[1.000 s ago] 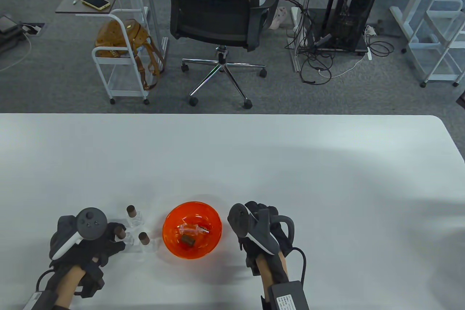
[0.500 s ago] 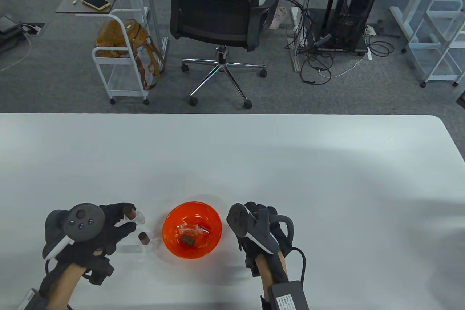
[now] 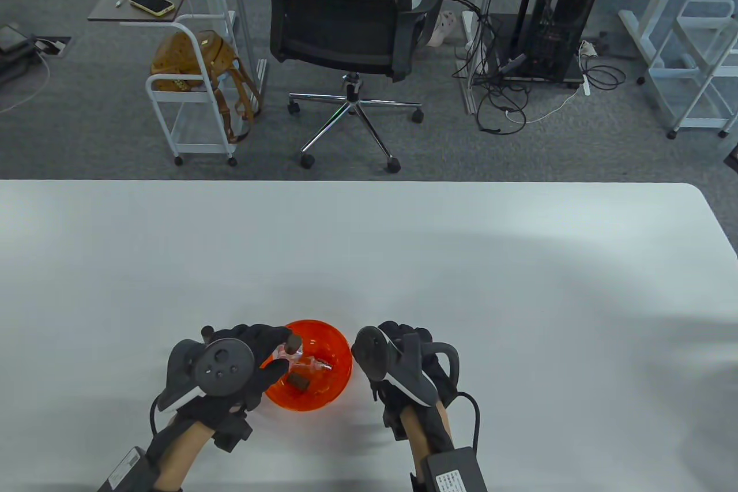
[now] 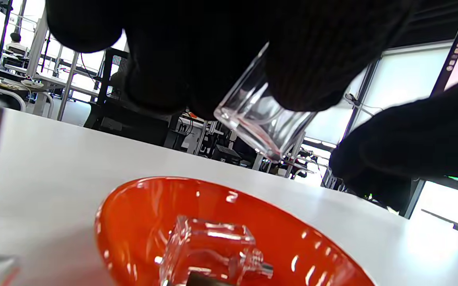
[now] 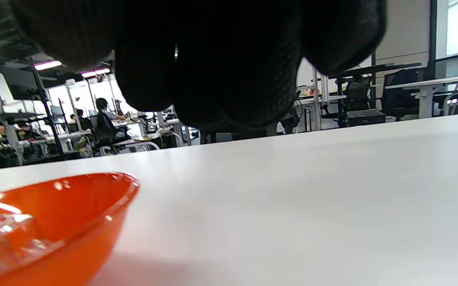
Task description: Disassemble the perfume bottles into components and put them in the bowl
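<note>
An orange bowl (image 3: 331, 385) sits near the table's front edge, with a clear glass bottle body (image 3: 311, 365) and a brown cap (image 3: 298, 381) inside. My left hand (image 3: 281, 351) pinches a small clear perfume bottle with a brown cap (image 3: 292, 341) over the bowl's left rim. In the left wrist view its glass base (image 4: 259, 119) hangs tilted above the bowl (image 4: 133, 206). My right hand (image 3: 406, 342) rests on the table just right of the bowl, fingers loosely curled and holding nothing. Another bottle's brown cap (image 3: 206, 331) peeks out behind my left hand.
The white table (image 3: 519, 296) stretches far back and to the right. Beyond its far edge are an office chair (image 3: 346, 25), a white cart (image 3: 190, 100) with a brown bag, and cables on the floor. The right wrist view shows the bowl's rim (image 5: 74, 198).
My left hand has lifted one capped bottle from the group on the left and carried it rightward over the bowl. My right hand has shifted slightly left.
</note>
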